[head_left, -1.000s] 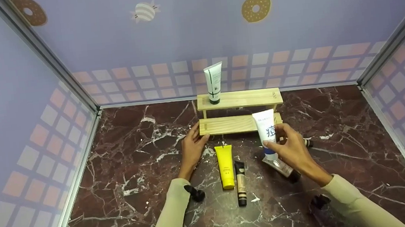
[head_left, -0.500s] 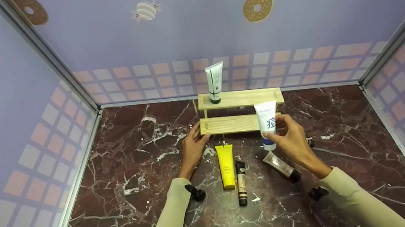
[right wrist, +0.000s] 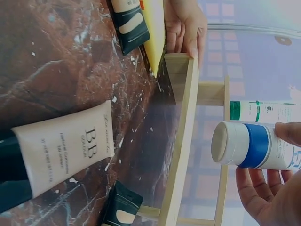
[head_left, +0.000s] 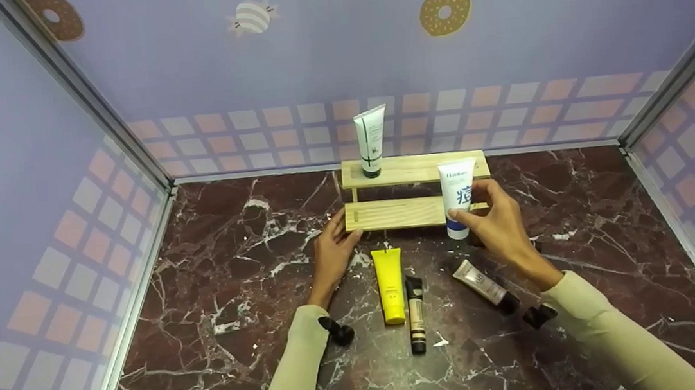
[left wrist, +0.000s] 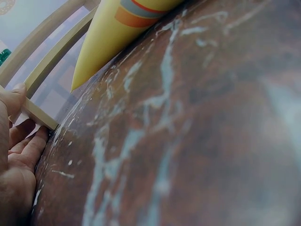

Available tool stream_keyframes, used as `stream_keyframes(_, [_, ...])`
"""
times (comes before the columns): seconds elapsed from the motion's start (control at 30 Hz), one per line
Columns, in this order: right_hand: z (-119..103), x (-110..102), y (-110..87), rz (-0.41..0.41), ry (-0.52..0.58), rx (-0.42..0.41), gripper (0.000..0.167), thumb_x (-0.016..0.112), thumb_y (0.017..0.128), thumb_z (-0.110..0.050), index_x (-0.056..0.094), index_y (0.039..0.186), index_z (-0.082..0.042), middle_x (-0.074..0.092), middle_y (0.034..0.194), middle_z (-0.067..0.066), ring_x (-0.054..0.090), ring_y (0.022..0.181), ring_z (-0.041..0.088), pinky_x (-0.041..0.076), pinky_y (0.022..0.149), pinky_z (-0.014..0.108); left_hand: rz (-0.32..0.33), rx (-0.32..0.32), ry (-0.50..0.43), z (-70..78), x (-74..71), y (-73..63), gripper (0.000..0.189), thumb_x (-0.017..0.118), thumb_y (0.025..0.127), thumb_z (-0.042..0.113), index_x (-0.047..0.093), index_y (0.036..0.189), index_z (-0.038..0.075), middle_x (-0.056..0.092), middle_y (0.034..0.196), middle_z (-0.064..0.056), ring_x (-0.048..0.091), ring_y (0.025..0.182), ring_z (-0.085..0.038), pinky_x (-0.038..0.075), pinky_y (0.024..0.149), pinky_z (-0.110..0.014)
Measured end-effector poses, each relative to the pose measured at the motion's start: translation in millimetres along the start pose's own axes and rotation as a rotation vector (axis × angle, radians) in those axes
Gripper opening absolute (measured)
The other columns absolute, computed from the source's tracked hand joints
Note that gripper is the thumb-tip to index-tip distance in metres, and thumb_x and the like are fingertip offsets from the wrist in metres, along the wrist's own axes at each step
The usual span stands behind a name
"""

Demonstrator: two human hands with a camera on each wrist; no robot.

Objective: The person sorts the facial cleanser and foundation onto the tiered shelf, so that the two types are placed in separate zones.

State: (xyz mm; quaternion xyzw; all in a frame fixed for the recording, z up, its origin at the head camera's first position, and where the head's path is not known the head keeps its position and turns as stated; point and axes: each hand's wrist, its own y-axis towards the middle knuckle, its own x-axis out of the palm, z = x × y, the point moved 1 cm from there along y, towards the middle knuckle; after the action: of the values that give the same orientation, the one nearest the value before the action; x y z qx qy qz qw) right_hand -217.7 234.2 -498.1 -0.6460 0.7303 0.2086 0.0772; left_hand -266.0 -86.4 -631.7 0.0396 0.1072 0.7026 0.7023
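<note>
My right hand (head_left: 500, 223) holds a white squeeze tube (head_left: 457, 185) with a blue band and white cap between thumb and fingers, cap down, at the right front of the lower step. In the right wrist view the tube's cap (right wrist: 225, 143) hangs higher than the step's board. My left hand (head_left: 332, 255) grips the left end of the two-tier wooden shelf (head_left: 395, 214), thumb on the front edge and fingers at the side. On the upper step, at the left, a white tube with a dark green cap (head_left: 371, 142) stands upright on its cap.
In front of the shelf lie a yellow tube (head_left: 389, 286) and a slim black-and-beige tube (head_left: 416, 314). A beige BB cream tube (head_left: 485, 285) lies right of them. Another dark tube (right wrist: 121, 205) shows low in the right wrist view. Patterned walls enclose the marble table (head_left: 242, 361).
My right hand has lifted the white-and-blue tube up and away from me, from over the BB cream tube to the lower step. My left hand stays at the shelf's end.
</note>
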Motion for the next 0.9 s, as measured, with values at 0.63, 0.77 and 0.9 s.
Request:
stream_keyframes(0.63, [-5.8,10.5,29.3,0.038,0.026,-0.051,0.049,0.087,0.089,0.003,0.060,0.129,0.008,0.071,0.118,0.022,0.074,0.101,0.029,0.063,0.083,0.018,-0.001,0.004,-0.007,0.6,-1.3,-0.5,0.067,0.081,0.104,0.018,0.053,0.163,0.005,0.062,0.154,-0.023,0.062,0.143,-0.035,0.053,0.116,-0.052])
stream_keyframes(0.77, [-7.6,12.4,35.2,0.034,0.038,-0.048,0.047,0.087,0.090,0.002,0.059,0.128,0.008,0.071,0.118,0.023,0.075,0.102,0.032,0.062,0.084,0.019,0.000,0.019,-0.019,1.2,-1.3,-0.5,0.067,0.081,0.103,0.015,0.052,0.162,-0.001,0.062,0.153,-0.026,0.062,0.142,-0.039,0.054,0.115,-0.053])
stream_keyframes(0.9, [-9.8,14.4,41.1,0.036,0.045,-0.048,0.047,0.087,0.090,0.002,0.059,0.128,0.008,0.071,0.119,0.022,0.075,0.106,0.035,0.062,0.086,0.019,0.002,0.003,-0.008,2.2,-0.3,0.2,0.067,0.081,0.103,0.013,0.052,0.162,-0.002,0.061,0.155,-0.026,0.062,0.143,-0.037,0.055,0.114,-0.050])
